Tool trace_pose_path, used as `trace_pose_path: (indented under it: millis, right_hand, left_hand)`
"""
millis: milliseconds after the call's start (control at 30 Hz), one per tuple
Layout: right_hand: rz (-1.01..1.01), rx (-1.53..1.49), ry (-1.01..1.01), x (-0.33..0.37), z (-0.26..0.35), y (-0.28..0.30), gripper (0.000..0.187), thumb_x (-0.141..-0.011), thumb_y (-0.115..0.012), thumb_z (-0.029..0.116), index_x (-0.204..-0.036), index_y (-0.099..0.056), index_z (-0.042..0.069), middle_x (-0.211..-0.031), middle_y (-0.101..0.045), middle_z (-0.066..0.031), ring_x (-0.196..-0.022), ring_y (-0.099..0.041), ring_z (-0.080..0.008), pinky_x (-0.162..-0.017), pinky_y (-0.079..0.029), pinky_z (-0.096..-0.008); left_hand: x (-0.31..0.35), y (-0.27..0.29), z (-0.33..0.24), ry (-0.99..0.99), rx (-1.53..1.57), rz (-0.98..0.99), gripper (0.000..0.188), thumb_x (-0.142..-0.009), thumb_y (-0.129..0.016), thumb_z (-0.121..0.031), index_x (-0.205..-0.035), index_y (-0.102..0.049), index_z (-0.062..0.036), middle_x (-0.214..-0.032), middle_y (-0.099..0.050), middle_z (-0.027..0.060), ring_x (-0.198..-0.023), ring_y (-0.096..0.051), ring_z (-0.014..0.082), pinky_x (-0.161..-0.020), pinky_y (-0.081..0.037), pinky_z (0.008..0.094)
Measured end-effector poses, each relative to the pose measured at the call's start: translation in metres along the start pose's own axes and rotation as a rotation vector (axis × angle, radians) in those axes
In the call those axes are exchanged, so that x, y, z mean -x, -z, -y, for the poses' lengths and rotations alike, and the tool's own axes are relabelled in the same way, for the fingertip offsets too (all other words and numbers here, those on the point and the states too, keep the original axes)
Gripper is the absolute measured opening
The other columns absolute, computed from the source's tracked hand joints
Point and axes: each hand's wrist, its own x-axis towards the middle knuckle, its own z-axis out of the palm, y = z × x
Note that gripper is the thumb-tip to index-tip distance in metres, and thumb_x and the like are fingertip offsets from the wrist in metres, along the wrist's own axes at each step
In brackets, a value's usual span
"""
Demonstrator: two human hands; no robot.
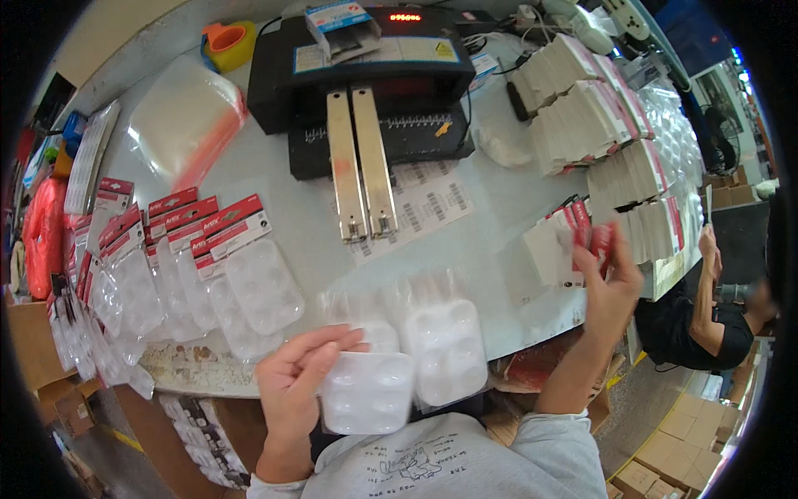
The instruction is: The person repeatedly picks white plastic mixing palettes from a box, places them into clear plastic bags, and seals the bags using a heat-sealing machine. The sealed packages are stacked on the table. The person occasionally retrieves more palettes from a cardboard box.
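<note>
My left hand (291, 378) is at the near edge of the table, its fingers closed at the upper left corner of a white plastic palette (367, 397) with round wells. A second, clear-bagged white palette (449, 353) lies just right of it, and another bagged one is partly covered behind. On the right, my right hand (613, 279) pinches a red-and-white header card (602, 237) over a small stack of such cards (553, 249). Its fingertips are slightly blurred.
Bagged palettes with red header cards (262, 283) pile up on the left. A black machine (366, 79) with two metal bars stands at the back over a printed label sheet (428, 200). Card stacks (573, 125) fill the right. Another person (706, 328) sits beyond the table.
</note>
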Motion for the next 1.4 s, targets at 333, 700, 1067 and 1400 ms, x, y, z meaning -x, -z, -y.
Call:
trace_pose_path:
  millis: [333, 700, 1067, 1400]
  right_hand:
    - [0.736, -0.252, 0.095, 0.013, 0.09, -0.063, 0.036, -0.07, -0.075, 0.009, -0.101, -0.058, 0.001, -0.086, -0.065, -0.0068, -0.078, -0.062, -0.0133, -0.072, -0.048, -0.0239]
    - [0.851, -0.168, 0.028, 0.018, 0.067, -0.083, 0.016, -0.083, -0.064, 0.016, -0.089, -0.063, 0.001, -0.061, -0.057, -0.0082, -0.052, -0.046, -0.0098, -0.05, -0.04, -0.0237]
    - [0.961, -0.079, 0.303, 0.008, 0.068, -0.08, 0.021, -0.077, -0.071, 0.017, -0.091, -0.065, 0.002, -0.066, -0.062, -0.011, -0.053, -0.056, -0.0128, -0.05, -0.044, -0.0262]
    - [1.085, -0.435, -0.539, 0.022, 0.04, -0.066, 0.016, -0.083, -0.064, 0.011, -0.089, -0.066, -0.004, -0.074, -0.064, -0.0081, -0.06, -0.062, -0.0109, -0.051, -0.049, -0.0209]
  left_hand:
    - [-0.005, -0.022, 0.016, 0.054, -0.163, 0.15, 0.022, -0.093, -0.05, -0.01, -0.103, -0.06, 0.0059, -0.095, -0.067, 0.0095, -0.085, -0.06, 0.0089, -0.076, -0.047, 0.0208]
    - [-0.004, -0.023, 0.02, -0.092, -0.1, 0.115, 0.016, -0.093, -0.051, -0.011, -0.099, -0.058, 0.0018, -0.088, -0.068, 0.0079, -0.081, -0.061, 0.0074, -0.07, -0.045, 0.0191]
    - [-0.001, -0.02, 0.022, -0.22, -0.501, 0.029, 0.015, -0.09, -0.058, -0.014, -0.088, -0.064, 0.0002, -0.062, -0.057, -0.0027, -0.053, -0.041, 0.0016, -0.047, -0.032, 0.0184]
    - [-0.014, -0.01, 0.038, -0.282, -0.266, -0.301, 0.02, -0.09, -0.058, -0.014, -0.086, -0.064, 0.0045, -0.065, -0.051, -0.0057, -0.057, -0.036, 0.0005, -0.049, -0.026, 0.017]
